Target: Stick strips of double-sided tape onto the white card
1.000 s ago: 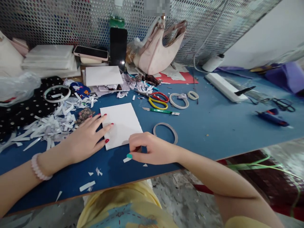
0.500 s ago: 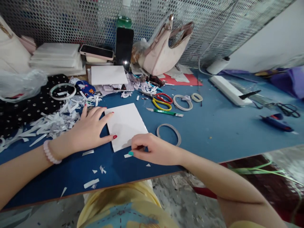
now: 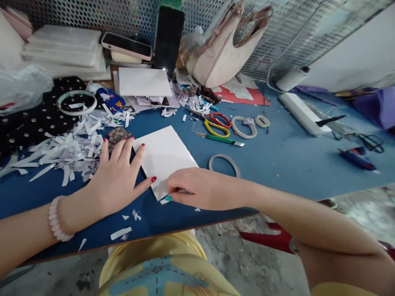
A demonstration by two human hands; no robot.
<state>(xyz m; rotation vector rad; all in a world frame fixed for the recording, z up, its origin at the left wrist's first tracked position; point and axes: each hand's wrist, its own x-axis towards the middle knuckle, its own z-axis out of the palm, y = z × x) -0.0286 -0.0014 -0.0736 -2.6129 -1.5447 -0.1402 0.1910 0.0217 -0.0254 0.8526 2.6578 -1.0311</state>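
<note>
A white sheet [image 3: 166, 154] lies on the blue table [image 3: 277, 160] in front of me. My left hand [image 3: 119, 179] rests flat beside the sheet's left edge, fingers spread, with the thumb tip touching the sheet. My right hand [image 3: 197, 189] is curled in a pinch at the sheet's near corner; what the fingers hold is hidden. A thin tape ring [image 3: 224, 156] lies just right of the sheet.
A pile of white paper scraps [image 3: 70, 152] lies to the left. Behind the sheet are scissors [image 3: 217, 125], a green cutter [image 3: 220, 139] and two tape rolls [image 3: 243, 127]. A pink handbag [image 3: 225, 53], a phone [image 3: 126, 43] and stacked white boards [image 3: 61, 49] line the back. A power strip [image 3: 304, 113] is at right.
My left hand slid off the sheet to its left edge and spread flat on the table. My right hand stayed pinched at the near corner. The view tilted down and closer.
</note>
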